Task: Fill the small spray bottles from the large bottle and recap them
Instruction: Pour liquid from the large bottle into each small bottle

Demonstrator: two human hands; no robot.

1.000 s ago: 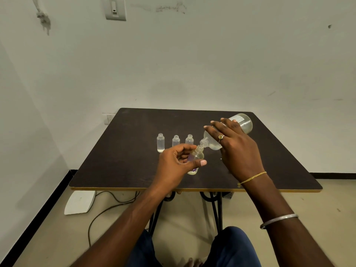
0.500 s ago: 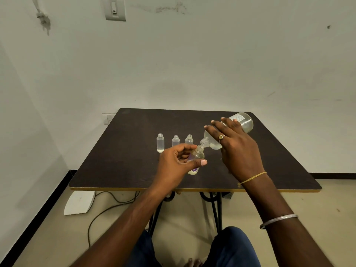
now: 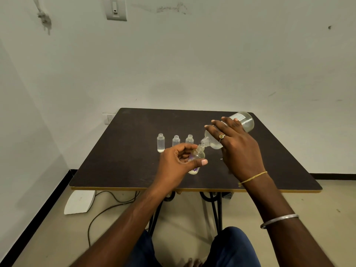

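Observation:
My right hand (image 3: 238, 149) grips the large clear bottle (image 3: 243, 122), tipped with its open neck down and to the left. That neck meets the mouth of a small clear bottle with a purple flower label (image 3: 198, 154), which my left hand (image 3: 178, 162) holds tilted above the dark table (image 3: 125, 166). Three more small uncapped bottles stand in a row behind: the left one (image 3: 160, 142), the middle one (image 3: 176, 140) and the right one (image 3: 189, 139), partly hidden by my left fingers. No caps are in sight.
The table's yellow-trimmed front edge (image 3: 115, 188) runs close to my knees. Black metal legs (image 3: 213, 207) stand beneath it. A white board (image 3: 80, 202) and a cable (image 3: 100, 214) lie on the floor at the left, near the wall.
The base of the large bottle has risen slightly, steepening its tilt. Both hands and the small bottles stay where they were.

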